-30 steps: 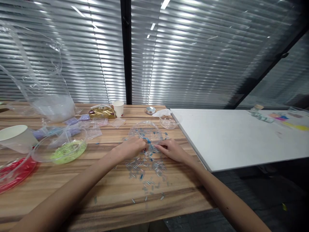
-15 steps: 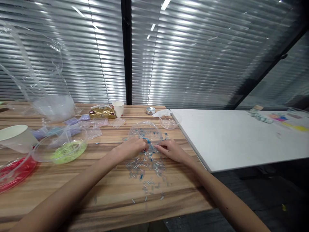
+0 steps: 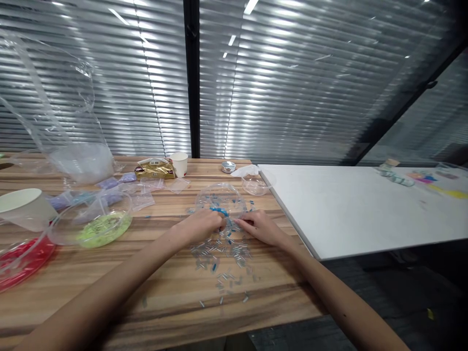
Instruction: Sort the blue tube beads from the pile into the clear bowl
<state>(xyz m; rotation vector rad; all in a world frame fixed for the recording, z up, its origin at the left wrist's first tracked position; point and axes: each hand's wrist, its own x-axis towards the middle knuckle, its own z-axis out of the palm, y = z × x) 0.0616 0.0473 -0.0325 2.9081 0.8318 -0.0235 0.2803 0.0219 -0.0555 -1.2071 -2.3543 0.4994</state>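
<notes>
Hands barely shifted over the scattered beads.
Left hand and right hand stay pinched among them beside the clear dish; whether either grips a bead, I cannot tell.

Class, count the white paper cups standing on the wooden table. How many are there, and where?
2. One large paper cup at the far left edge, beside the bowl of green bits; one small paper cup at the back, beside the gold packet.
</notes>
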